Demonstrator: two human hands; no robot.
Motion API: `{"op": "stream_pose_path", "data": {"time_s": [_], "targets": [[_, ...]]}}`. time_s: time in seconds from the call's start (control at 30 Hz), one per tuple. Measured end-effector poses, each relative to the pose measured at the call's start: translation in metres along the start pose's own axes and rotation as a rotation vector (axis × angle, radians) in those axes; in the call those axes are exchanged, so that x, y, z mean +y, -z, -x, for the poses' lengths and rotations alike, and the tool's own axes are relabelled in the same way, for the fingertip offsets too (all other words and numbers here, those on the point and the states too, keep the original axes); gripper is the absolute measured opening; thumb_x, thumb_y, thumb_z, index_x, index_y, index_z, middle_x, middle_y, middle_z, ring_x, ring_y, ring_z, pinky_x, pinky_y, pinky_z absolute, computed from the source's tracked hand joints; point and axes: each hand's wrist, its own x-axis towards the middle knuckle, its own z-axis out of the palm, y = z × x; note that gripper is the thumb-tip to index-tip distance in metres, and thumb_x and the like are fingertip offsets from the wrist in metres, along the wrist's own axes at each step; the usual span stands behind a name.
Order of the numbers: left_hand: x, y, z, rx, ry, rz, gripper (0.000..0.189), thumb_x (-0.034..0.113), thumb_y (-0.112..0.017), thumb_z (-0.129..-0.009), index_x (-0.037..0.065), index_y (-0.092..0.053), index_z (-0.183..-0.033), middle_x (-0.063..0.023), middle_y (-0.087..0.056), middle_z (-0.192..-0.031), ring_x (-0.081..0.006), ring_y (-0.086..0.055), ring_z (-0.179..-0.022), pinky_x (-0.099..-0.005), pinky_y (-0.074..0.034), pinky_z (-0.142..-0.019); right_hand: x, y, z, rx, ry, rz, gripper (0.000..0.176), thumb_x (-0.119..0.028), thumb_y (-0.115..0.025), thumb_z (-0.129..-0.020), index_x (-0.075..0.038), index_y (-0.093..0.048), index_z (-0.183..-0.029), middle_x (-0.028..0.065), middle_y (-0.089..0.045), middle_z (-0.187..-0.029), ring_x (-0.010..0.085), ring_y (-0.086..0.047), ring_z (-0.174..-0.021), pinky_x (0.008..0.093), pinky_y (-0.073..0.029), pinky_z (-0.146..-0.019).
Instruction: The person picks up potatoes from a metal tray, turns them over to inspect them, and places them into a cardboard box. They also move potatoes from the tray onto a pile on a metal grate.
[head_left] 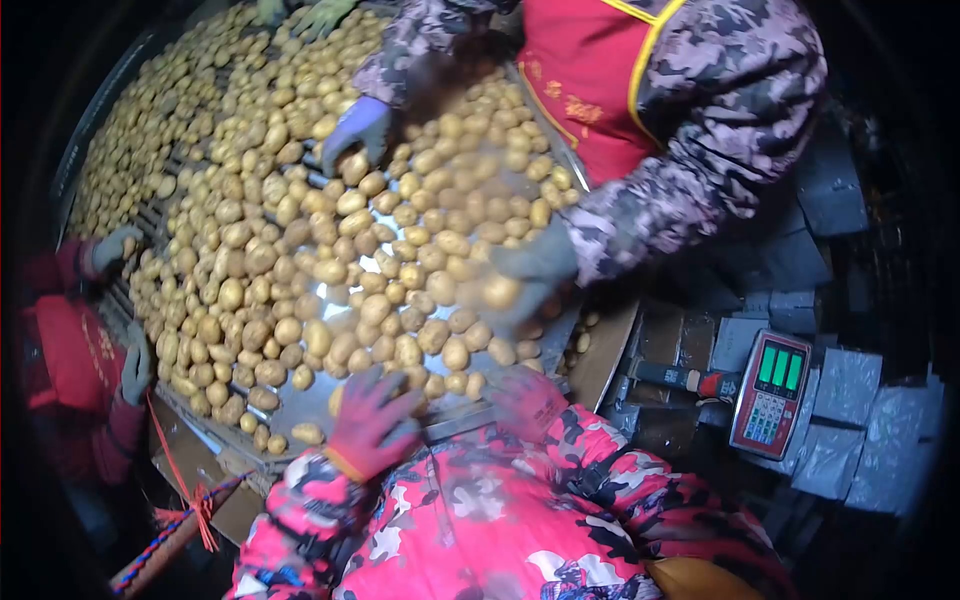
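Observation:
Many yellow-brown potatoes (330, 270) cover a metal sorting table (285, 412) in front of me. My left hand (372, 425), in a pink glove with grey fingertips, is at the near edge with its fingers spread. One potato (336, 402) lies against its outer side. My right hand (527, 402), in a matching glove, is at the same edge further right, beside several potatoes. Its fingers are blurred and partly lost from sight, so I cannot make out whether it holds anything.
Across the table, a co-worker's gloved hand (360, 135) reaches into the potatoes; the other gloved hand (540, 265) is at a potato. Another person's gloved hands (135, 365) are at left, more gloves (325, 15) at top. Right: a digital scale (772, 395) and wrapped boxes (845, 385).

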Motion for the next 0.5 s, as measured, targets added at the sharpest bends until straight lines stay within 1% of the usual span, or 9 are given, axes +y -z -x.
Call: {"op": "stream_pose_path", "data": {"time_s": [0.1,0.17,0.23,0.3,0.37,0.4,0.43,0.47,0.5], "targets": [[-0.004,-0.029,-0.063,-0.187,-0.120,-0.241,0.064,0.049,-0.074,-0.076,0.020,-0.061,-0.132,-0.0144,-0.046,-0.148,-0.0423,-0.036,-0.139,-0.0621,-0.024,-0.115,0.004,-0.001,0.001,0.121,0.063,-0.063,0.056,-0.044,-0.065,-0.089,-0.020,-0.057,-0.138,0.0125,-0.056,-0.138,0.0353,-0.048,-0.130,0.0515,-0.036,-0.113],[-0.027,-0.026,-0.073,-0.064,-0.157,-0.112,0.054,0.042,-0.073,-0.080,0.018,-0.062,-0.127,-0.0134,-0.054,-0.140,-0.0382,-0.048,-0.130,-0.0567,-0.033,-0.111,0.009,0.003,0.001,0.090,0.071,-0.068,0.057,-0.046,-0.065,-0.088,-0.019,-0.057,-0.138,0.0124,-0.056,-0.137,0.0352,-0.048,-0.130,0.0501,-0.037,-0.113],[-0.049,-0.007,-0.057,0.031,-0.085,-0.114,0.049,0.036,-0.071,-0.083,0.014,-0.062,-0.126,-0.0129,-0.058,-0.136,-0.0361,-0.052,-0.126,-0.0561,-0.035,-0.109,0.006,0.011,0.003,0.072,0.077,-0.071,0.057,-0.046,-0.065,-0.088,-0.019,-0.057,-0.138,0.0122,-0.056,-0.136,0.0351,-0.049,-0.130,0.0493,-0.037,-0.113],[-0.061,0.026,-0.036,0.143,0.044,-0.237,0.051,0.032,-0.070,-0.084,0.010,-0.061,-0.128,-0.0144,-0.059,-0.134,-0.0389,-0.048,-0.130,-0.0576,-0.033,-0.111,0.005,0.010,0.002,0.168,0.089,-0.149,0.050,-0.039,-0.069,-0.086,-0.016,-0.062,-0.129,0.0117,-0.057,-0.134,0.0354,-0.051,-0.128,0.0499,-0.041,-0.109],[-0.086,0.036,0.011,0.351,0.272,-0.496,0.053,0.027,-0.068,-0.084,0.012,-0.060,-0.134,-0.0169,-0.053,-0.141,-0.0438,-0.042,-0.135,-0.0580,-0.029,-0.114,0.010,0.002,-0.001,0.265,0.114,-0.242,0.043,-0.034,-0.069,-0.086,-0.013,-0.066,-0.123,0.0119,-0.059,-0.131,0.0353,-0.053,-0.124,0.0503,-0.043,-0.105],[-0.098,0.037,0.033,0.327,0.329,-0.534,0.055,0.027,-0.068,-0.084,0.013,-0.059,-0.136,-0.0186,-0.050,-0.144,-0.0452,-0.040,-0.137,-0.0582,-0.028,-0.115,0.019,-0.003,-0.007,0.425,0.156,-0.294,0.035,-0.025,-0.070,-0.084,-0.010,-0.069,-0.115,0.0119,-0.064,-0.123,0.0352,-0.058,-0.118,0.0494,-0.046,-0.099],[-0.108,0.035,0.057,0.301,0.396,-0.571,0.057,0.027,-0.067,-0.084,0.015,-0.057,-0.139,-0.0203,-0.046,-0.147,-0.0467,-0.037,-0.138,-0.0585,-0.026,-0.116,0.017,0.013,-0.010,0.560,-0.042,-0.350,0.032,-0.023,-0.070,-0.083,-0.010,-0.070,-0.113,0.0131,-0.067,-0.116,0.0348,-0.062,-0.111,0.0478,-0.047,-0.097],[-0.112,0.031,0.081,0.269,0.466,-0.609,0.059,0.026,-0.067,-0.084,0.016,-0.056,-0.141,-0.0220,-0.043,-0.150,-0.0481,-0.034,-0.140,-0.0588,-0.025,-0.117,0.022,0.030,-0.018,0.651,-0.155,-0.286,0.038,-0.026,-0.071,-0.082,-0.011,-0.069,-0.116,0.0146,-0.064,-0.122,0.0354,-0.059,-0.116,0.0494,-0.044,-0.100],[-0.108,0.025,0.100,0.260,0.578,-0.505,0.064,0.026,-0.067,-0.085,0.019,-0.051,-0.147,-0.0266,-0.032,-0.157,-0.0493,-0.029,-0.143,-0.0595,-0.023,-0.118,0.026,0.045,-0.030,0.739,-0.276,-0.223,0.043,-0.030,-0.073,-0.082,-0.011,-0.067,-0.120,0.0161,-0.062,-0.127,0.0359,-0.056,-0.121,0.0511,-0.042,-0.102]]}}
